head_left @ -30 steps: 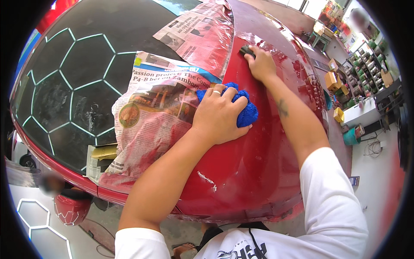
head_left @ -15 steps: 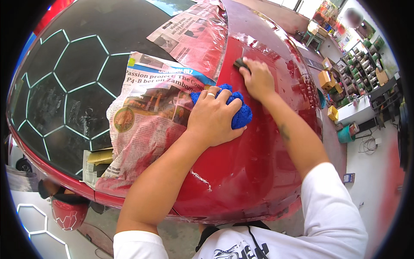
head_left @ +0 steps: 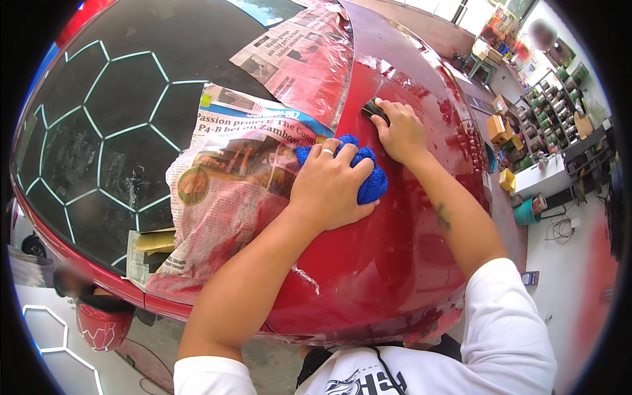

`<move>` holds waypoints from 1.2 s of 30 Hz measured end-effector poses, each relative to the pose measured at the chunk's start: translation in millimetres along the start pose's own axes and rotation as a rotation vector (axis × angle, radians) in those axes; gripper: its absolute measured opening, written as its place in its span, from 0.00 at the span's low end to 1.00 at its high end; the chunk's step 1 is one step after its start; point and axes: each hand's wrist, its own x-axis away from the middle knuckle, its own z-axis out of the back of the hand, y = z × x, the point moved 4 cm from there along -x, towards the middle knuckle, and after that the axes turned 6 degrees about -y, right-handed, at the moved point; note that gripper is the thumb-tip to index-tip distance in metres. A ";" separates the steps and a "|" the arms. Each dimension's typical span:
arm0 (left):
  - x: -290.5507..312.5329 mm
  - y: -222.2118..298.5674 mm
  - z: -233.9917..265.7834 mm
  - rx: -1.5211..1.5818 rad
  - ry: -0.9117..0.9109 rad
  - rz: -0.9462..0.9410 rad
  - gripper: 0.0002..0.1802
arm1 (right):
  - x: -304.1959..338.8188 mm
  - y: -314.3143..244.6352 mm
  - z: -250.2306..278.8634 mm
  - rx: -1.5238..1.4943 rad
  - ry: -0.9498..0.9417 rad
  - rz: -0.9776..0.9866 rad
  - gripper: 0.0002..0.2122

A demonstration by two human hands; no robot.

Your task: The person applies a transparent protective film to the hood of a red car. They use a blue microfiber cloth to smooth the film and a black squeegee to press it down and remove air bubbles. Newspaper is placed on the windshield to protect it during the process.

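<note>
A glossy red car body panel (head_left: 368, 270) curves beneath both hands, wet or shiny in places. My left hand (head_left: 329, 187), a ring on one finger, is closed over a bunched blue cloth (head_left: 374, 185) resting on the panel beside the newspaper edge. Farther off and to the right, my right hand (head_left: 403, 133) grips a small dark sanding block (head_left: 372, 108) flat against the red paint. The fingers cover part of the block. Sheets of newspaper (head_left: 230, 174) mask the rear window (head_left: 125, 92) along the panel's left side.
A white scratch-like mark (head_left: 307, 280) shows on the near paint. At right stand a rack of paint cans (head_left: 553, 108), cardboard boxes (head_left: 498, 128), a teal bucket (head_left: 525, 212) and a coiled cable (head_left: 559, 229). A red side mirror (head_left: 104, 326) juts out at lower left.
My right hand has slid the dark block slightly nearer over the paint, and more of the block shows. My left hand keeps the blue cloth in about the same place. The view has shifted a little.
</note>
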 end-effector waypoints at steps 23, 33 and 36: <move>-4.2 1.5 2.9 0.032 -0.029 -0.009 0.32 | 0.5 -1.8 13.5 0.001 -0.041 0.039 0.19; 1.3 -1.1 2.6 0.032 -0.049 0.026 0.32 | 6.8 -13.2 5.5 -0.030 -0.083 -0.031 0.20; -10.2 7.3 1.6 0.053 -0.009 -0.013 0.31 | -8.6 29.9 13.6 0.075 -0.036 -0.006 0.20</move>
